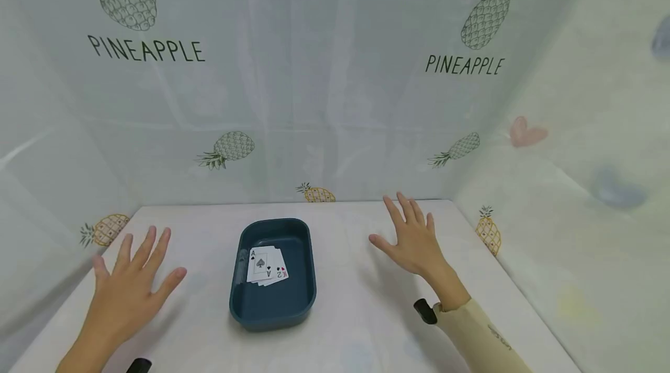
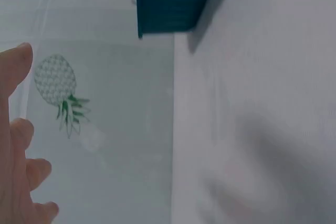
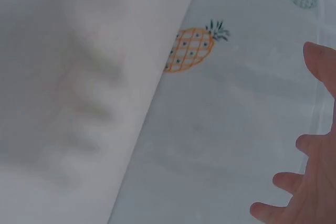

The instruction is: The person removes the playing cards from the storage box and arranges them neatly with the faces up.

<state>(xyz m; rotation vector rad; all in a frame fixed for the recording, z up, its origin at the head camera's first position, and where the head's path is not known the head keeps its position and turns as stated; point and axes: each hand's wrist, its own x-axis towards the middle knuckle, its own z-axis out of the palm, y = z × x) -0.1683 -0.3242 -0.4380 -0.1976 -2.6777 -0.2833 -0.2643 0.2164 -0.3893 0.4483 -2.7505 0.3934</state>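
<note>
- both hands are hovering flat over the white table (image 1: 366, 326), fingers spread, gripping nothing: my left hand (image 1: 128, 288) nearest the camera, my right hand (image 1: 413, 242) farther back.
- between them the dark blue tray (image 1: 272, 315) is sitting, long axis running away from me, playing cards (image 1: 267, 266) fanned inside.
- my right hand is looking slightly nearer it.
- lower cards are staying mostly covered; i'm making out only an ace of spades.
</note>
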